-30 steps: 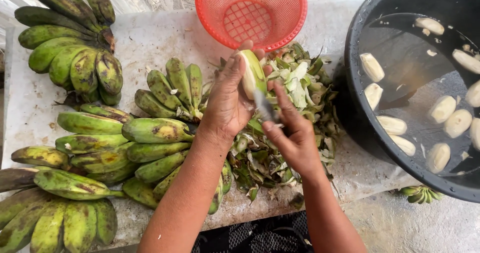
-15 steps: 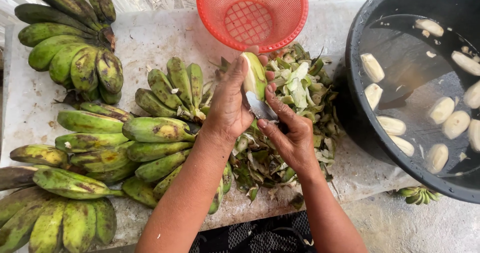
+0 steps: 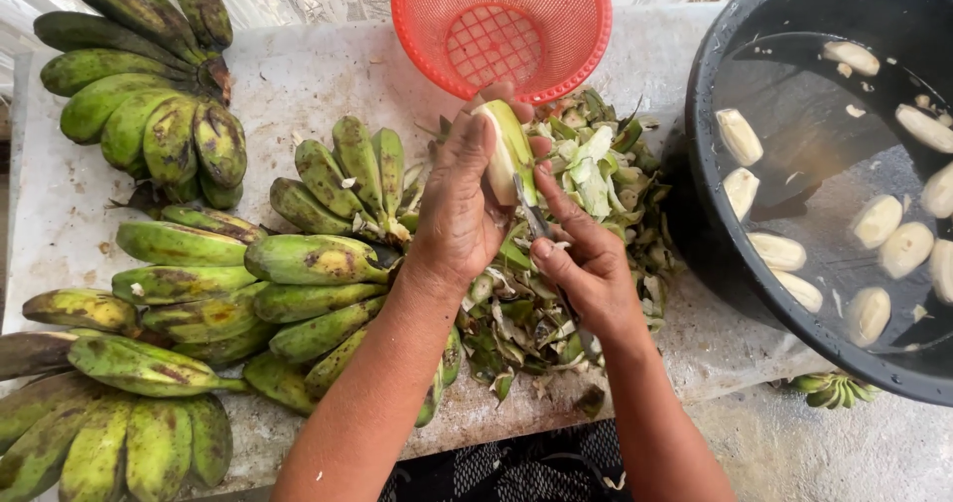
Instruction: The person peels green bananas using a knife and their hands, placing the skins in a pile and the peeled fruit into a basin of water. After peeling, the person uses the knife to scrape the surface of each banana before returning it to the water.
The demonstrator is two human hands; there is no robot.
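One half-peeled banana (image 3: 508, 146), pale flesh bared on its left side and green skin left on the right, held upright over the peel heap, just below the rim of the red basket. Gripped by the left hand (image 3: 459, 204), fingers (image 3: 475, 137) closed round its left side and thumb behind. One knife (image 3: 534, 219), blade laid against the lower end of the banana, clasped in the right hand (image 3: 588, 269) with fingers curled shut on the handle and thumb pressed near the fruit. Directly beneath both hands, one heap of green peelings (image 3: 586, 179) spread across the middle of the table (image 3: 298, 85). Just above, one red plastic basket (image 3: 501, 27), round and latticed, touching the top of the heap. To the right, one large black tub (image 3: 715, 264) of water, standing beside the table edge, with about eleven peeled pale bananas (image 3: 737, 135) floating in it. To the left, unpeeled green bananas in roughly five bunches: one at the far corner (image 3: 139, 95), one small bunch (image 3: 342, 179) just beside the left wrist, two stacked in the middle (image 3: 218, 284), one at the near corner (image 3: 99, 423). On the ground under the tub, one small green bunch end (image 3: 829, 391), partly hidden
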